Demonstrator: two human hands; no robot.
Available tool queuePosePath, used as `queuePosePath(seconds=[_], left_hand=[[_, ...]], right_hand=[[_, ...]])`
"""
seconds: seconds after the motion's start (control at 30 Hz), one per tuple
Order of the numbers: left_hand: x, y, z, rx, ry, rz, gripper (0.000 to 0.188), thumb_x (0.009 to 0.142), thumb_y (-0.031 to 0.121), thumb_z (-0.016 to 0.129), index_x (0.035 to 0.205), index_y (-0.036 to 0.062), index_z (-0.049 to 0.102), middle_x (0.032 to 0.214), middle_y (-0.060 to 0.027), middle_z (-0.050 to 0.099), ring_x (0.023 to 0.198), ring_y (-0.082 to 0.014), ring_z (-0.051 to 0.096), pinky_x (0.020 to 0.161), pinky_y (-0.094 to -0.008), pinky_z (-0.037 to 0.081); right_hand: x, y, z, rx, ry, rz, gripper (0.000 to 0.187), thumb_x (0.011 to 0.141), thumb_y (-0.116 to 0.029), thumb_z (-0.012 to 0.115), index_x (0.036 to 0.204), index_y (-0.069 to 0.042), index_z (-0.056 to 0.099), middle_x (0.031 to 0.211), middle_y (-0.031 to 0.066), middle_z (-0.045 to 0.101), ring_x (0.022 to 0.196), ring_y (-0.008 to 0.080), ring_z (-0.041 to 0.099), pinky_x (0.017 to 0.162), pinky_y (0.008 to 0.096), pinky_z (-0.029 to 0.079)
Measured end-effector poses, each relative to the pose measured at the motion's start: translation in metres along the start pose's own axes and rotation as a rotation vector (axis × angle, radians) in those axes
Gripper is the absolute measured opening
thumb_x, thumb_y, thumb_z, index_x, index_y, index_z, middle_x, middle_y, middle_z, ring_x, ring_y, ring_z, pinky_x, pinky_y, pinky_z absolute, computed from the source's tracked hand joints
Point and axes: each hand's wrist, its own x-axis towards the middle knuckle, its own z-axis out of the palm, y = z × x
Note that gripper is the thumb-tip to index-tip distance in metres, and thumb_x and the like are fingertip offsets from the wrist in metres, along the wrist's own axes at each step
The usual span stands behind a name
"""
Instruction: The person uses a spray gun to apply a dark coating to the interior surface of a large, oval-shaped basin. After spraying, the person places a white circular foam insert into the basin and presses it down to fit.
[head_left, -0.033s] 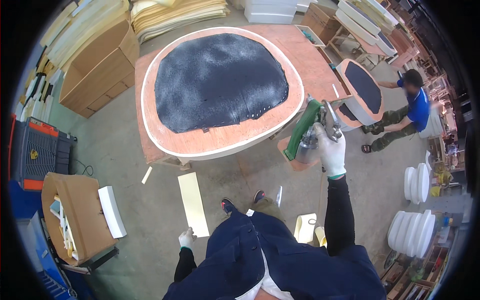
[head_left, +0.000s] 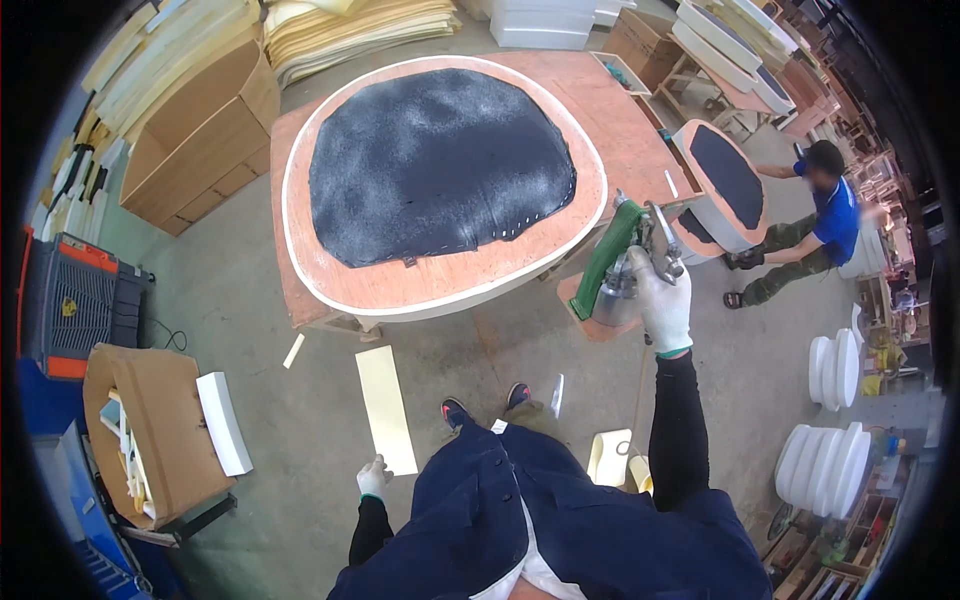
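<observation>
My right hand [head_left: 664, 308], in a white glove, is closed round the grip of a metal spray gun [head_left: 662, 240]. Just left of the gun stands a green upright piece [head_left: 603, 262]; a cup-like part shows between them. Down at my left side, my gloved left hand [head_left: 373, 479] pinches the near end of a long cream foam strip [head_left: 385, 410], which stretches away from me. Ahead lies a large rounded wooden panel [head_left: 450, 275] with a white foam edge. A dark pad [head_left: 440, 160], mottled with whitish patches, covers its middle.
The panel rests on a wooden worktable [head_left: 625, 130]. At right a co-worker [head_left: 835, 215] bends beside a smaller padded panel [head_left: 725, 175]. Cardboard boxes [head_left: 165, 430] and a grey-orange machine [head_left: 80, 305] stand left. White rounded foam pieces [head_left: 825, 465] are at right; a hose [head_left: 640, 390] hangs below the gun.
</observation>
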Motion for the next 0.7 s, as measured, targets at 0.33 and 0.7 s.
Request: queuePosePath(seconds=[0.33, 0.7], left_hand=[[-0.058, -0.004, 0.071, -0.084, 0.002, -0.082, 0.025, 0.092, 0.015, 0.061, 0.108, -0.0041, 0.058, 0.072, -0.0049, 0.056, 0.056, -0.0137, 0.054, 0.047, -0.0276, 0.041], [-0.072, 0.005, 0.099, 0.109, 0.006, -0.001, 0.037, 0.091, 0.016, 0.062, 0.120, -0.0061, 0.056, 0.096, -0.0139, 0.065, 0.076, -0.0202, 0.065, 0.060, -0.0272, 0.051]], right_hand=[[0.003, 0.023, -0.061, -0.012, -0.037, 0.047, 0.021, 0.091, -0.006, 0.064, 0.111, 0.001, 0.063, 0.095, 0.0007, 0.066, 0.082, 0.0042, 0.057, 0.070, 0.0225, 0.048], [-0.033, 0.049, -0.111, -0.046, 0.039, 0.061, 0.017, 0.090, -0.009, 0.067, 0.103, 0.000, 0.063, 0.081, 0.0008, 0.065, 0.073, 0.0046, 0.056, 0.067, 0.0241, 0.047]])
